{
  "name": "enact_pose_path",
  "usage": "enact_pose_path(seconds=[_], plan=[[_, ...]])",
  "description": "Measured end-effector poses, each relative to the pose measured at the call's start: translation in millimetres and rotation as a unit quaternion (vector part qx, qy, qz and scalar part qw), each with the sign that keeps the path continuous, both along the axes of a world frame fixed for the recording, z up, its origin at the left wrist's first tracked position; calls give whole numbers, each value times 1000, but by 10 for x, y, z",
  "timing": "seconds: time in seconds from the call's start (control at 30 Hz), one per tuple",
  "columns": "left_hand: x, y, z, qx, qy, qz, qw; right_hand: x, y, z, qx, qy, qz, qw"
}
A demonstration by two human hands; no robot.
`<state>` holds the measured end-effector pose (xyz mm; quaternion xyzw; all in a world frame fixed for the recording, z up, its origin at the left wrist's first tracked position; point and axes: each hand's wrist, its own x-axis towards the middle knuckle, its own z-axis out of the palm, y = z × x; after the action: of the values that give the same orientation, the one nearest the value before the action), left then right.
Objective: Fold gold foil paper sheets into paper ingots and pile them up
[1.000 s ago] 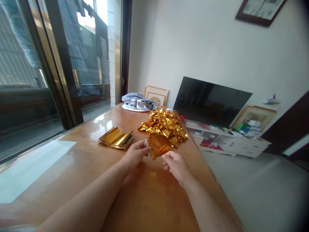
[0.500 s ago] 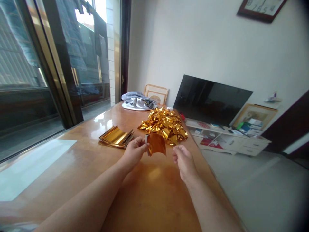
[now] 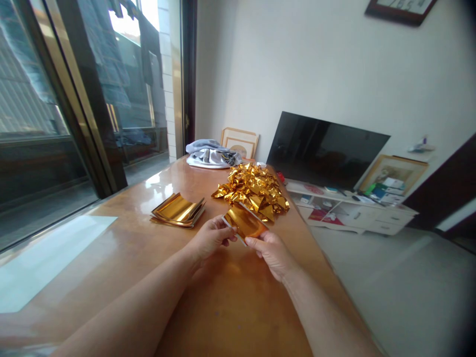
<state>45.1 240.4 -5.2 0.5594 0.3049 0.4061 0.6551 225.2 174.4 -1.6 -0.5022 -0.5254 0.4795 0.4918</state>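
The person's left hand (image 3: 212, 239) has thumb and fingers pinched on the left edge of a gold sheet (image 3: 246, 222); the right hand (image 3: 273, 252) is clamped on its near right side. The sheet spans the gap between the hands, tilted, above the table (image 3: 226, 317). Just beyond it lies a pile (image 3: 256, 186) of folded gold pieces. Left of the hands rests a stack (image 3: 178, 209) of gold sheets. Farther off sit clothes (image 3: 211, 154), near the table's far end.

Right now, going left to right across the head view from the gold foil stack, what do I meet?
Gold foil stack → left hand → held gold sheet → right hand → white cabinet.
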Motion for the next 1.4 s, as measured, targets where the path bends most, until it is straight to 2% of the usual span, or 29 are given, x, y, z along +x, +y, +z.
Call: enact_pose_path(seconds=[0.17, 0.27, 0.33, 0.43, 0.57, 0.67, 0.77, 0.97, 1.23, 1.4], plan=[[-10, -8, 12, 77, 16, 56, 995, 145, 54, -156, 30, -119, -52, 991], [-47, 31, -31, 160, 106, 65, 979, 243, 65, -201, 56, -184, -61, 979], [-81, 65, -56, 259, 194, 82, 943, 299, 68, -197, 108, -266, -76, 955], [-135, 92, -45, 383, 303, 93, 868, 346, 54, -139, 185, -406, -89, 891], [-181, 66, 35, 440, 381, 39, 812, 314, -5, -32, 217, -529, -71, 817], [-193, 39, 51, 454, 407, -11, 792, 260, -67, 12, 211, -570, -25, 793], [-202, 34, 4, 454, 412, -30, 789, 226, -127, 26, 191, -573, 22, 797], [-253, 59, -91, 426, 417, -66, 800, 245, -214, 81, 151, -549, 77, 818], [-312, -8, 78, 446, 446, -105, 769, 307, -284, 165, 123, -544, 118, 821], [-331, -23, 109, 419, 493, -103, 756, 318, -244, 104, 122, -502, 115, 848]])
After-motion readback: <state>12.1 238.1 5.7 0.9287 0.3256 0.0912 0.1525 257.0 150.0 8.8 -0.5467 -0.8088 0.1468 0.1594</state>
